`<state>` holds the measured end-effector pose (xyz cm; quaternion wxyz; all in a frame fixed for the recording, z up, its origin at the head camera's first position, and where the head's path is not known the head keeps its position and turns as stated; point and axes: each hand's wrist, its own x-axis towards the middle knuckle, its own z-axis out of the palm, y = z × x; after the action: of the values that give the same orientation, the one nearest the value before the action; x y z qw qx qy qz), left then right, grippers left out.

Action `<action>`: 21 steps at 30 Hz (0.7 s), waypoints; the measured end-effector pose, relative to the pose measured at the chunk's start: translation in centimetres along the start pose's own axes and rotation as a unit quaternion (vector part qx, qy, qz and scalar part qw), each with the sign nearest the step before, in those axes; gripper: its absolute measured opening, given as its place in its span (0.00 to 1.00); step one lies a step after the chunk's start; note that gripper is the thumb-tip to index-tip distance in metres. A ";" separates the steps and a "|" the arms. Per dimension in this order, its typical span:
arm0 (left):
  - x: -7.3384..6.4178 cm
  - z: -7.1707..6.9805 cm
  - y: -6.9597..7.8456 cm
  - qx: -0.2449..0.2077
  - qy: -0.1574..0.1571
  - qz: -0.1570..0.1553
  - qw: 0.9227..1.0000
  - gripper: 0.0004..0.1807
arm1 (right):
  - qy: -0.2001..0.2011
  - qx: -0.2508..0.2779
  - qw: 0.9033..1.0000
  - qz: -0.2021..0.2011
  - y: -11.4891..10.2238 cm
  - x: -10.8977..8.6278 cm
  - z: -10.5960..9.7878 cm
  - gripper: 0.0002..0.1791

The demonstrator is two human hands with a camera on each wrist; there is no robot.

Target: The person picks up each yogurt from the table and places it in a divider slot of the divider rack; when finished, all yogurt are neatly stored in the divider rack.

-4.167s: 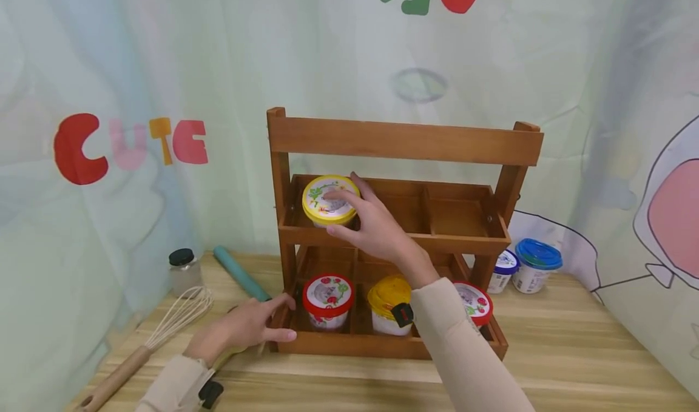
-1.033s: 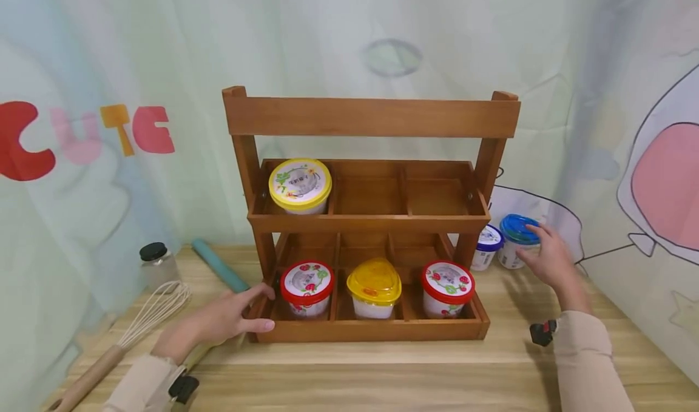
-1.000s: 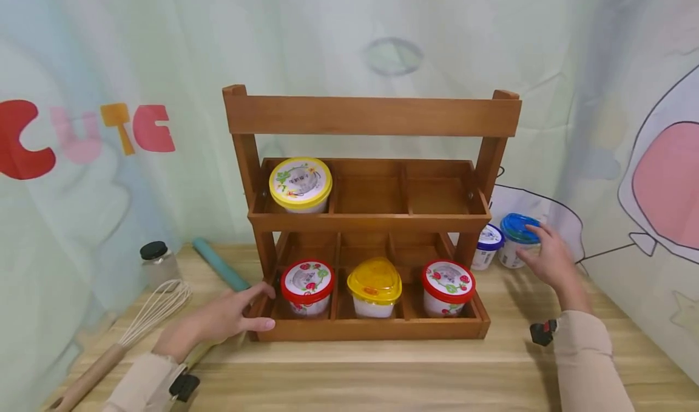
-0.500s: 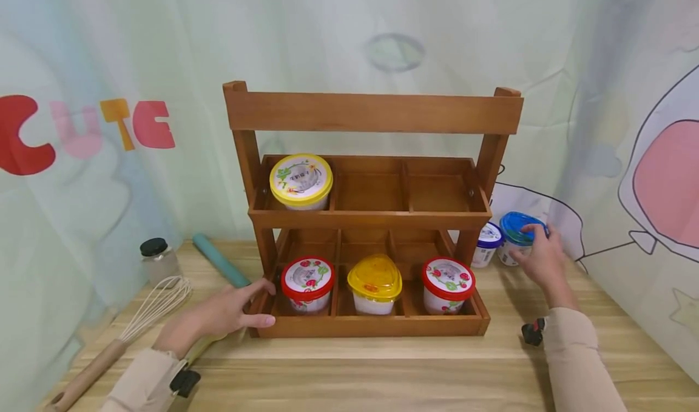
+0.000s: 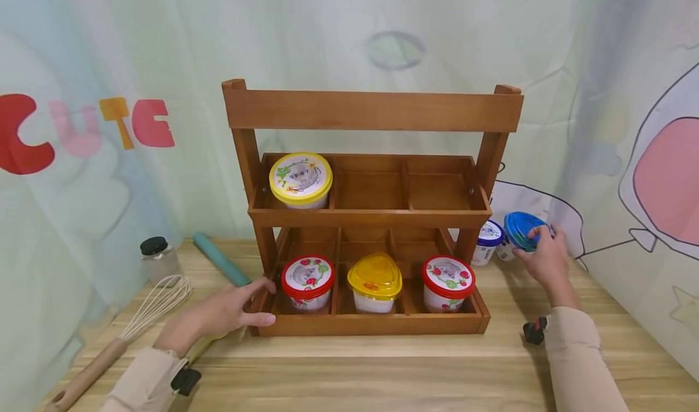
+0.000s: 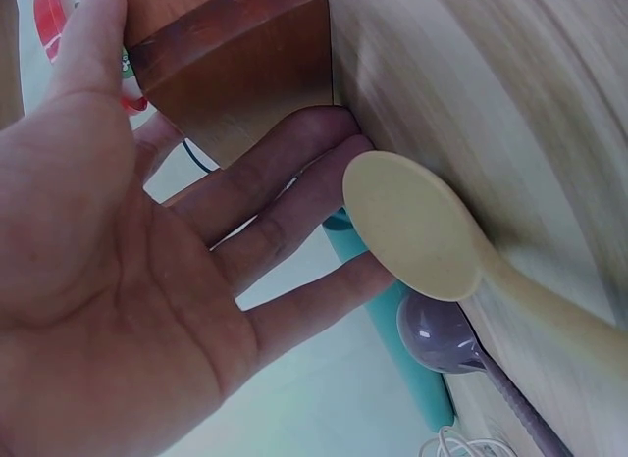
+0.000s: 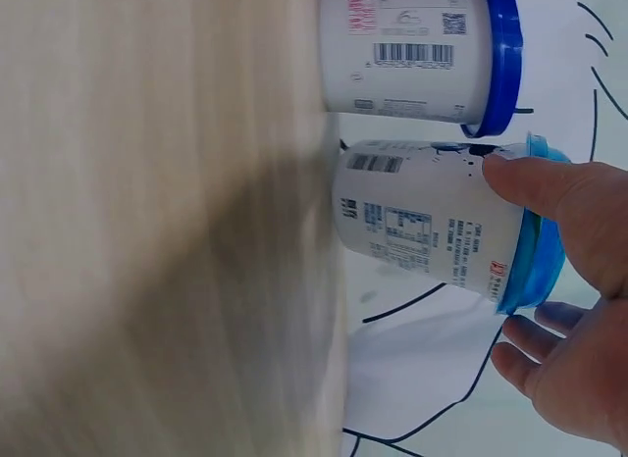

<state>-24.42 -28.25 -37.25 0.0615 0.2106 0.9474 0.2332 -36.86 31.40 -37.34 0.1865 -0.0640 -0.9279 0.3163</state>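
My right hand (image 5: 548, 263) grips a white paper tub with a clear blue lid (image 7: 422, 217), thumb on its wall and fingers at the lid's far side. That tub leans over beside a second, upright tub with a dark blue lid (image 7: 422, 55). My left hand (image 5: 224, 312) rests at the lower left end of a two-tier wooden rack (image 5: 371, 325), its fingers extended. On the upper tier, a yellow-lidded tub (image 5: 301, 178) fills the left compartment. Below stand a red-lidded tub (image 5: 307, 281), a yellow domed-lid tub (image 5: 374, 278) and another red-lidded tub (image 5: 449, 281).
Left of the rack lie a whisk (image 5: 106, 358), a teal rod (image 5: 221, 260) and a black-lidded jar (image 5: 158, 261). Under my left hand are a beige spoon (image 6: 417, 227) and a grey ladle (image 6: 437, 330). A printed curtain (image 5: 382, 11) hangs behind.
My right hand has gone from the yellow-lidded tub on the upper tier to the blue-lidded tub at right, which has since tipped over to one side. The left hand stays at the rack.
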 end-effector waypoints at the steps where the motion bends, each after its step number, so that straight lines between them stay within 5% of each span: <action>1: 0.0 0.0 0.0 0.001 0.001 0.001 1.000 0.31 | -0.001 0.001 1.000 -0.002 -0.1 0.0 -0.1 0.26; 21: 0.1 0.2 -0.3 -0.003 0.004 0.006 1.000 0.31 | -0.038 -0.026 0.996 -0.077 -3.5 -0.6 -2.9 0.28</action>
<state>-24.54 -28.36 -37.55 0.0565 0.2149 0.9458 0.2369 -35.20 30.12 -33.28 0.1730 0.0149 -0.9445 0.2788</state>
